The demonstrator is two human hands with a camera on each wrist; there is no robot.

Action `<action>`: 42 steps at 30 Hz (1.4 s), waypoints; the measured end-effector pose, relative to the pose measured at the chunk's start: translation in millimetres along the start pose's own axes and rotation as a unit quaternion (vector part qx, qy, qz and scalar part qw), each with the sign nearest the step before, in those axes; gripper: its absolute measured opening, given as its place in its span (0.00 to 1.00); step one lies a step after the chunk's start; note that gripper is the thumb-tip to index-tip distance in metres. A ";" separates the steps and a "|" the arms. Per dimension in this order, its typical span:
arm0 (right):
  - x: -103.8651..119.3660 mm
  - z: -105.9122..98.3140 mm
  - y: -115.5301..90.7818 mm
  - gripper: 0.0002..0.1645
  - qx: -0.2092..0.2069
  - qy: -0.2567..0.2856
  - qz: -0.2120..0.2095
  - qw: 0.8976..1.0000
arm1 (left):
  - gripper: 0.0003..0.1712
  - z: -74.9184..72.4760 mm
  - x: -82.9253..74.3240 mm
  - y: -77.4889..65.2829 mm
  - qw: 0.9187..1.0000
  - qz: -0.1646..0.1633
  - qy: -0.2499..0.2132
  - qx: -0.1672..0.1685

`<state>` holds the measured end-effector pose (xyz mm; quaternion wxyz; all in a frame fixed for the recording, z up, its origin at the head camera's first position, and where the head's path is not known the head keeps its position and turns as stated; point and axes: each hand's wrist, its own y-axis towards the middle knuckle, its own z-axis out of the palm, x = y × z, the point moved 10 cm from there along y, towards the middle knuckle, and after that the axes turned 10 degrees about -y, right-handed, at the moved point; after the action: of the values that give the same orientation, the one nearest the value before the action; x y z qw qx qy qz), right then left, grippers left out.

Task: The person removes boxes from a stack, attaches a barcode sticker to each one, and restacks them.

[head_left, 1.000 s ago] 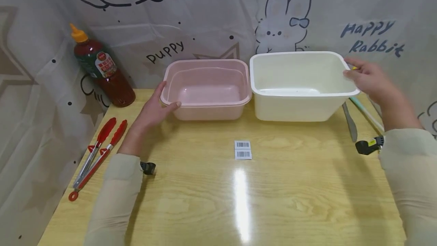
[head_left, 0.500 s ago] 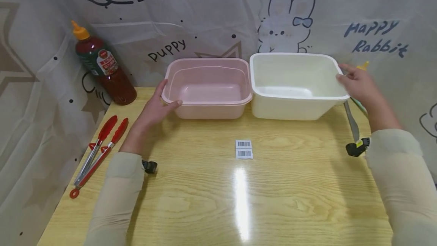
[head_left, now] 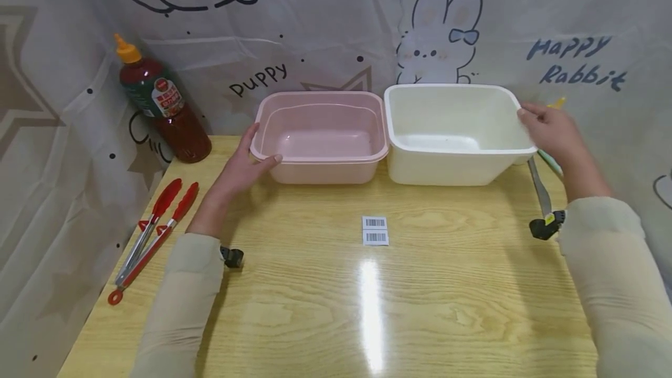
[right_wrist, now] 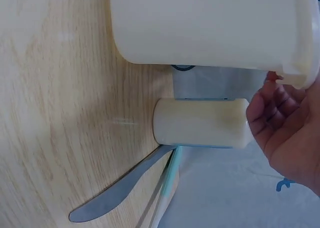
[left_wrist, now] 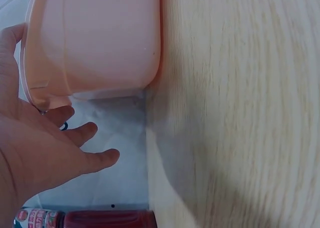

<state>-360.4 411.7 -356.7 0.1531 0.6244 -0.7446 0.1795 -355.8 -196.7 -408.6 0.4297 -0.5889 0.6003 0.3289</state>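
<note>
In the head view, the pink tub is standing by the far edge of the table, with the left hand at its left end, thumb and forefinger touching the rim. The white tub is standing beside it; the right hand is pinching its right rim.

In the left wrist view, the left fingers are standing loosely apart.

In the right wrist view, the right fingers are curling under the white rim, their contact seemingly half hidden; a knife is lying near the table's far right corner.
</note>
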 end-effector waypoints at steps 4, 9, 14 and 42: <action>-4.6 -4.1 -5.6 0.51 0.003 -0.001 0.010 1.000 | 0.56 2.6 -0.3 -0.6 1.000 0.006 0.005 0.006; 3.5 -24.8 -25.1 0.46 -0.056 0.000 0.010 0.998 | 0.59 -8.6 -4.6 -11.5 1.000 -0.003 0.025 -0.017; 36.7 -42.1 -68.9 0.34 -0.177 0.010 -0.037 0.983 | 0.60 -26.0 -31.2 -32.1 0.995 0.033 0.050 -0.076; 207.0 210.5 -144.4 0.50 0.137 -0.211 -0.324 0.912 | 0.51 105.0 -81.8 -101.4 0.948 0.245 0.204 -0.011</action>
<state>-255.0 111.6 -439.2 -0.0447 0.8698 -0.4840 0.0848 -247.1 -76.6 -367.0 0.1974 -0.4827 0.7973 0.3039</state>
